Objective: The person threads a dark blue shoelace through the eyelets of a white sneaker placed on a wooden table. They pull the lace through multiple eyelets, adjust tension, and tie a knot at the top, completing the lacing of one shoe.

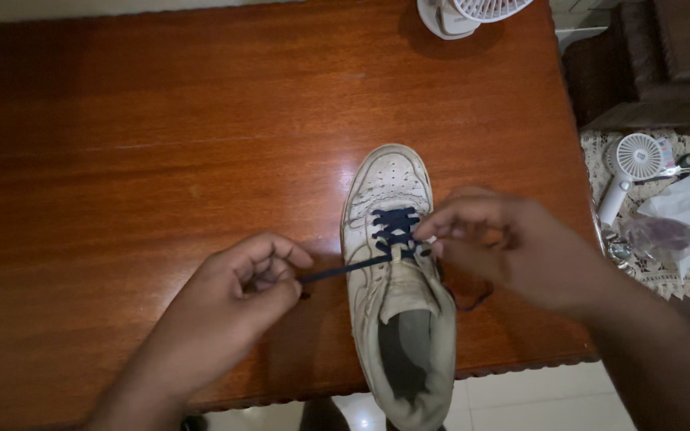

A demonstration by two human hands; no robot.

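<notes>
We've got a scuffed white leather shoe point(397, 279) at 6 o'clock on the glossy wooden table point(161, 144). Left hand point(229, 299) pinches the flat navy lace point(345, 270) taut; right hand point(505, 247) grips lace at the eyelets.

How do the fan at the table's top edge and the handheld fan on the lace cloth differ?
The desk fan stands on the wooden table beyond the white sneaker and is cut off by the frame; the handheld fan shows whole. The desk fan rests on a base, while the handheld fan lies flat on the lace cloth, handle pointing down-left. Both are white with round grilles.
</notes>
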